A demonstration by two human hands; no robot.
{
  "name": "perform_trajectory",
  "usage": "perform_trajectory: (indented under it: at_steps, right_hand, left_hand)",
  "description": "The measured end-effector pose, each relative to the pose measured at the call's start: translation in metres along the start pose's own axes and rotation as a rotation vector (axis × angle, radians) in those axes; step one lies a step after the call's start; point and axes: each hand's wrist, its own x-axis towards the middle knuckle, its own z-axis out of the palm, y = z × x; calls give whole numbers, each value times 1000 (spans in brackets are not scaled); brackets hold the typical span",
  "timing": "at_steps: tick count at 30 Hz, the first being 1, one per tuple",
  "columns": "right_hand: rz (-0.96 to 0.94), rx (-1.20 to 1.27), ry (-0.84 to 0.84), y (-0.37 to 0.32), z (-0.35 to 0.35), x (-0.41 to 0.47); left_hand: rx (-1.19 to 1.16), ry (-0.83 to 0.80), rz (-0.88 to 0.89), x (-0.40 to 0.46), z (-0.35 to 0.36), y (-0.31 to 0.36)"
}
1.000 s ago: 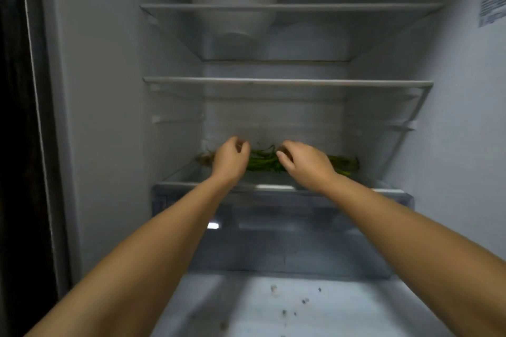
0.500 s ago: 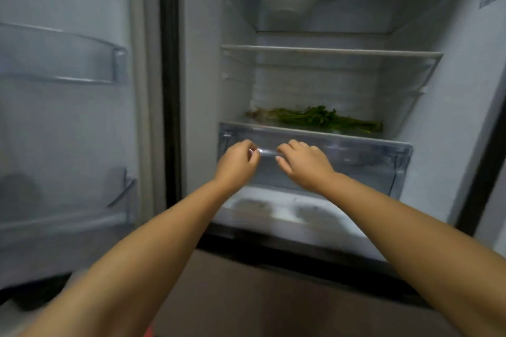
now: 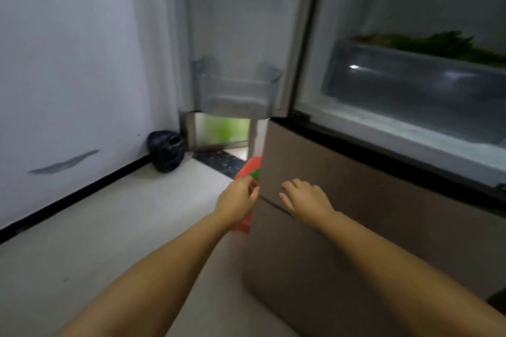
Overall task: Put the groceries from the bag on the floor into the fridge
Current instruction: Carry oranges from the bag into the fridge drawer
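Observation:
The fridge (image 3: 356, 128) stands open at the right, and a bunch of green leafy vegetables (image 3: 438, 45) lies on the shelf above its clear drawer (image 3: 410, 82). A red bag (image 3: 250, 169) with something green in it sits on the floor beside the fridge's brown lower part, mostly hidden behind the fridge corner. My left hand (image 3: 236, 200) reaches down in front of the bag, fingers loosely curled, holding nothing. My right hand (image 3: 305, 197) hovers in front of the brown lower door, fingers relaxed and empty.
The open fridge door (image 3: 235, 35) with its clear bins (image 3: 235, 90) stands ahead. A black plastic bag (image 3: 165, 149) lies in the corner by the white wall (image 3: 68, 63). Pale floor (image 3: 109, 227) stretches to the left. A metal bin (image 3: 216, 131) stands behind the door.
Both hands have left the vegetables on the shelf and come down toward the floor. My view has swung left and down, bringing the red bag into sight.

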Motion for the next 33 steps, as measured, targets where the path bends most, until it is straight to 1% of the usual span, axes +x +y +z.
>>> perform_trajectory:
  at_steps: [4,8,10,13,15,17,20,24,28,33]
  right_hand:
    - [-142,109,-67,-127,41,1]
    - [-304,243,-175,-290,76,-7]
    - [-380,298,-227,-364,88,-12]
    - [-517,324,-290,-494,95,-26]
    - [-595,338,-333,-566,92,-37]
    - [-675,322,-351,-623,90,-41]
    - [-744,300,-359,-683,88,-34]
    - [-805,237,-403,-735,99,-3]
    - [-841,171,-459,-782,118,53]
    - [-879,118,-507,-854,130,138]
  left_hand:
    - [138,37,-172,-85,-77,-114]
    - [219,66,-380,-200,-172,-233]
    - [245,77,-498,-252,-217,-280]
    - [291,122,-715,-343,-297,-349]
    - [317,164,-820,-389,-341,-386]
    - [308,209,-891,-419,-374,-418]
    - [276,255,-942,-435,-403,-451]
    - [199,263,-976,-438,-415,-494]
    - [154,239,-1021,-427,-437,-548]
    - [123,289,-1143,-408,-491,-617]
